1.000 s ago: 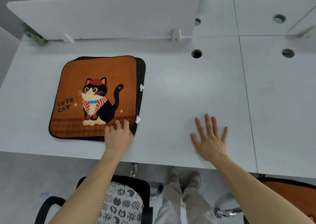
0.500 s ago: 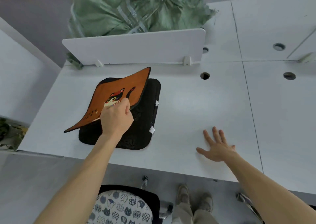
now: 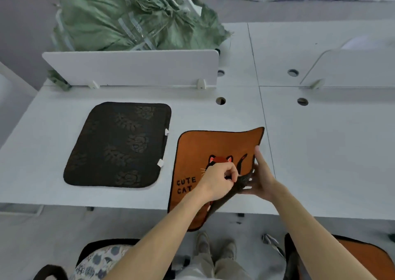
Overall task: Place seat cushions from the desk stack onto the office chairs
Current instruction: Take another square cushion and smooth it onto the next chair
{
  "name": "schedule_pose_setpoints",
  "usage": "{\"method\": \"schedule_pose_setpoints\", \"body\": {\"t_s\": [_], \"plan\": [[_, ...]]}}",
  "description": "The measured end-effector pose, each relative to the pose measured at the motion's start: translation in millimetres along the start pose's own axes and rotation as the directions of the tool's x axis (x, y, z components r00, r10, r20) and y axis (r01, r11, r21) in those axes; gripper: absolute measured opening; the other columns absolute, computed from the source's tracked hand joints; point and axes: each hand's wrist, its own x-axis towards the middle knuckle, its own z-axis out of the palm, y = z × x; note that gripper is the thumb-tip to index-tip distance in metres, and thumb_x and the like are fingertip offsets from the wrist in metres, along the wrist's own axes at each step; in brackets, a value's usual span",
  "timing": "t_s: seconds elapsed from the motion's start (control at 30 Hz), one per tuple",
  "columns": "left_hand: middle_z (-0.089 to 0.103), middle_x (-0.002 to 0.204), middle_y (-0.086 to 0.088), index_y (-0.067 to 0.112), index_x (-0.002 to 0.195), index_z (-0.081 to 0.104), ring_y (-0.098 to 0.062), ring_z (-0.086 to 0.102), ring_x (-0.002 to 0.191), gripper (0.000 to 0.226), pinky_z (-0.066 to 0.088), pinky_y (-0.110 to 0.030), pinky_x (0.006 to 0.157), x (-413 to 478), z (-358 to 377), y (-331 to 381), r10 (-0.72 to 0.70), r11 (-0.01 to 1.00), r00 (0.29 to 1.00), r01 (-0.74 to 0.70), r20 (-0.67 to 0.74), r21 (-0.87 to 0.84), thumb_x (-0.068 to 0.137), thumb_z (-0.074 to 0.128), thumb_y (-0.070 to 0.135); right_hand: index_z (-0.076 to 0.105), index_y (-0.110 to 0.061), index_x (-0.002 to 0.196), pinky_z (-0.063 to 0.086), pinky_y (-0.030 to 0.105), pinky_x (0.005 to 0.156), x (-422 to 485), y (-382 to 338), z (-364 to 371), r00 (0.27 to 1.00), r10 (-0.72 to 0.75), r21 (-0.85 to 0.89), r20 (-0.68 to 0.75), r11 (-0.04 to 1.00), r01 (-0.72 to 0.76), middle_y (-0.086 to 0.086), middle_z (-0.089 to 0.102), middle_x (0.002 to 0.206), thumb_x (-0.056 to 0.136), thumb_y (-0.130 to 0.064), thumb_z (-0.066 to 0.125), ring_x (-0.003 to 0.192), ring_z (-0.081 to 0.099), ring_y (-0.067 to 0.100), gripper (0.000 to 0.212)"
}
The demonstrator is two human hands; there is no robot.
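An orange cat cushion [image 3: 213, 147] marked "CUTE CAT" hangs over the desk's front edge, off the stack. My left hand [image 3: 220, 180] pinches its folded lower right edge. My right hand [image 3: 259, 178] grips the same edge from the right, fingers along its side. A black cushion [image 3: 119, 145] with a leaf pattern lies flat on the white desk [image 3: 320, 151] to the left. Below, a chair at the left bears a cat-print cushion [image 3: 100, 262], and a chair at the right bears an orange cushion [image 3: 363, 258].
A white divider panel [image 3: 132, 68] stands along the desk's back, with a green sack [image 3: 132, 16] behind it. Cable holes [image 3: 220, 100] dot the desk. My feet [image 3: 215, 247] stand on the grey floor between the two chairs.
My left hand has carried the orange cushion off the black one and rightward to the desk's front edge. My right hand has left the desk and taken hold of the cushion.
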Motion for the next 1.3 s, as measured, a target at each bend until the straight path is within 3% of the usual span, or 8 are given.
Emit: {"method": "schedule_pose_setpoints", "body": {"t_s": [0.27,0.4,0.5,0.7,0.87,1.1,1.2,1.3], "plan": [[0.063,0.113,0.004,0.022,0.088,0.062,-0.015,0.059,0.110,0.007,0.048,-0.037,0.094,21,23,-69,-0.265,0.964,0.954,0.264,0.137,0.026,0.089,0.068,0.018,0.057,-0.008,0.121,0.061,0.053,0.079,2,45,-37,0.946,0.031,-0.067,-0.322,0.996,-0.056,0.016,0.069,0.105,0.099,-0.018,0.057,0.092,0.071,0.036,0.024],[0.057,0.126,0.002,0.023,0.117,0.058,-0.017,0.056,0.113,0.033,0.046,-0.030,0.086,29,4,-110,-0.439,0.894,0.895,0.444,-0.079,0.061,0.087,0.071,0.031,0.054,-0.017,0.125,0.059,0.052,0.085,13,70,-45,0.915,-0.025,-0.148,-0.403,0.988,-0.039,0.011,0.071,0.104,0.101,-0.013,0.045,0.094,0.069,0.033,0.026],[0.050,0.140,-0.006,0.023,0.137,0.046,-0.026,0.051,0.125,0.056,0.049,-0.039,0.098,35,-18,-136,-0.481,0.827,0.814,0.545,-0.325,0.139,0.088,0.070,0.037,0.052,-0.016,0.128,0.060,0.050,0.082,20,83,-49,0.899,-0.048,-0.188,-0.435,0.981,-0.039,0.010,0.070,0.104,0.101,-0.013,0.045,0.092,0.070,0.032,0.029],[0.045,0.139,-0.016,0.022,0.148,0.028,-0.033,0.053,0.119,0.073,0.051,-0.042,0.090,48,-44,-164,-0.591,0.748,0.754,0.645,-0.286,0.157,0.087,0.066,0.035,0.045,-0.009,0.139,0.050,0.036,0.075,13,92,-57,0.819,-0.172,-0.390,-0.547,0.918,-0.067,0.010,0.063,0.107,0.100,-0.010,0.044,0.083,0.059,0.022,0.038],[0.066,0.102,-0.008,0.010,0.113,0.056,-0.017,0.056,0.075,0.024,0.046,-0.031,0.069,56,-19,-163,-0.616,0.760,0.776,0.631,-0.135,0.158,0.096,0.056,0.027,0.044,-0.011,0.138,0.045,0.033,0.071,-4,106,-68,0.790,-0.190,-0.433,-0.583,0.895,-0.104,0.011,0.061,0.109,0.099,-0.009,0.042,0.077,0.055,0.019,0.038],[0.062,0.118,-0.006,0.011,0.129,0.054,-0.026,0.059,0.102,0.036,0.049,-0.036,0.087,65,26,-117,-0.473,0.878,0.874,0.478,-0.112,0.031,0.102,0.050,0.033,0.044,-0.022,0.139,0.058,0.035,0.075,-71,125,-113,0.674,-0.262,-0.290,-0.690,0.954,0.074,0.004,0.067,0.117,0.100,-0.022,0.056,0.086,0.066,0.017,0.040],[0.057,0.118,-0.004,0.013,0.135,0.045,-0.022,0.056,0.097,0.042,0.046,-0.035,0.080,69,46,-68,-0.381,0.925,0.919,0.377,-0.103,-0.056,0.099,0.058,0.033,0.027,-0.036,0.150,0.050,0.024,0.050,-121,133,-136,0.542,-0.299,-0.236,-0.785,0.954,0.185,0.001,0.066,0.091,0.102,-0.024,0.055,0.064,0.064,0.017,0.057],[0.047,0.126,0.003,0.026,0.145,0.037,-0.023,0.052,0.111,0.053,0.048,-0.040,0.094,70,66,-16,-0.225,0.973,0.971,0.219,-0.085,-0.076,0.099,0.060,0.034,0.028,-0.048,0.146,0.050,0.032,0.047,-170,141,-154,0.403,-0.344,-0.255,-0.848,0.932,0.259,0.001,0.064,0.078,0.104,-0.027,0.050,0.058,0.062,0.029,0.053]]}}
